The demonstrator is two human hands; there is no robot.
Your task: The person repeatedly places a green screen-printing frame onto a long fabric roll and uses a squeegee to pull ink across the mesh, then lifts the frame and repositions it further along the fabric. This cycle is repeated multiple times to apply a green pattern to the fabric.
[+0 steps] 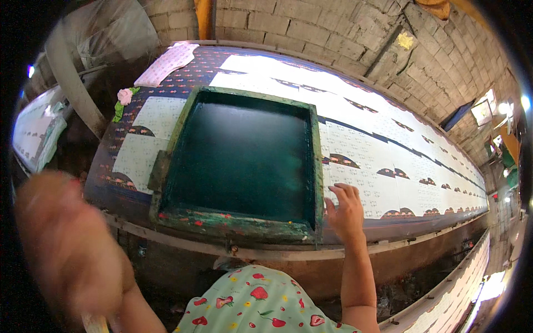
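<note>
Screen frame (239,223): just left of right-hand fingers (340,194).

The rough frame (239,222) looks wooden, its screen (244,158) smooth.

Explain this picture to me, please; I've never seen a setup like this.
No machine here: a person works bare-handed, and the left of two head-worn fisheye cameras looks down, bending straight edges. The right hand, loosely curled, seemingly empty, is beside a green screen-printing frame. The left hand is near the camera, too blurred to judge its grip. The frame lies on a long table spread with faintly printed white panels; a pink patterned cloth and pink flower sit at its left end.
</note>
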